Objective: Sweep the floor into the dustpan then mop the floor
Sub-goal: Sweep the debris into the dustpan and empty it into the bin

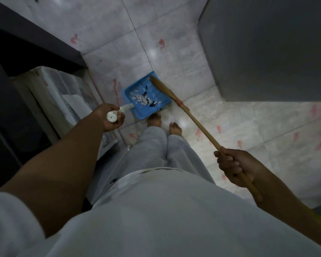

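Nearest me, my right hand [233, 166] is wrapped tight round the long pale wooden broom stick [198, 125]. Further out, my left hand [110, 118] is fisted on the white plastic handle [125, 108] of the shallow blue plastic dustpan [146, 113]. My bare feet [154, 120] stand just behind the pan. The pan sits on the floor ahead and slightly left of me, nearer the left hand. The stick's long axis runs diagonally from right hand forward-left. It ends at the straw-coloured broom head [159, 84], which lies across the pan's far right side. Pale and dark scraps [143, 101] lie inside the pan. Beyond, the grey tiled floor [174, 58] shows red stains [161, 43]. No mop in view. My guess: sweeping is nearly done and mopping not yet begun.
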### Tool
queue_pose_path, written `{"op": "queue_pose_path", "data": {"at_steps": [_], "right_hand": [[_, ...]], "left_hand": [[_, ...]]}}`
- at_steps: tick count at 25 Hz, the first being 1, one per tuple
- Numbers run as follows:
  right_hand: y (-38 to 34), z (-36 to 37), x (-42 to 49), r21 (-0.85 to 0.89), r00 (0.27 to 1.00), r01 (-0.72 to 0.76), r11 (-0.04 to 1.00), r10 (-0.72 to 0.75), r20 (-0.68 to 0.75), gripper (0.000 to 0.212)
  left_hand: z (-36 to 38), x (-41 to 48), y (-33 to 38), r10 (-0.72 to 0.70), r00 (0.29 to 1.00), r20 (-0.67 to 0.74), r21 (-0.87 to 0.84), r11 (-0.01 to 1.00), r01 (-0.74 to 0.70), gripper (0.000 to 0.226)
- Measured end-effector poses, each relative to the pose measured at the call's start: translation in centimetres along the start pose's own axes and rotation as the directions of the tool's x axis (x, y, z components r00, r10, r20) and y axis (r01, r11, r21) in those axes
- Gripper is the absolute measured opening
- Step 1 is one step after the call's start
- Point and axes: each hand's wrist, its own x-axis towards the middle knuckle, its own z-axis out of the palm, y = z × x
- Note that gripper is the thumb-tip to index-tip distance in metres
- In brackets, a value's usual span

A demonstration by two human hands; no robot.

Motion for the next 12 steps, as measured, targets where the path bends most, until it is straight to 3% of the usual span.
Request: {"op": "queue_pose_path", "data": {"at_steps": [12], "right_hand": [[-2.4, 0.3, 1.5, 0.044, 0.984, 0.129, 0.991, -0.123, -0.128, 0.03]], "left_hand": [[-2.5, -0.6, -1.2, -0.002, 1.0, 0.004, -0.059, 0.998, 0.002, 0.038]]}}
